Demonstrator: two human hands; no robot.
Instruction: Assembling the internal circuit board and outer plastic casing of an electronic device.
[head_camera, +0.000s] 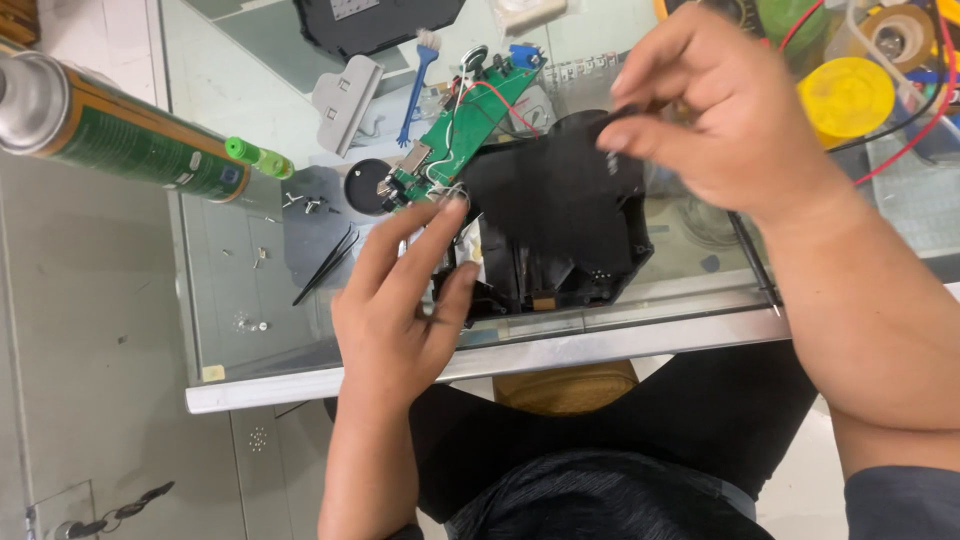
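A black plastic device housing (550, 215) lies opened on the glass table (300, 385) in the head view. My left hand (400, 300) steadies its left edge, fingers spread against it near some white wires. Pinching the housing's upper right rim between thumb and fingers is my right hand (710, 115). A green circuit board (465, 125) with red and white wires sticks out from behind the housing at the upper left.
A green spray can (120, 135) lies at the far left. Black tweezers (325, 265), several small screws (300, 203), a round black part (365, 185), a blue brush (418, 85) and a grey clip (345, 100) sit left of the housing. Yellow lids (848, 95) and cables crowd the upper right.
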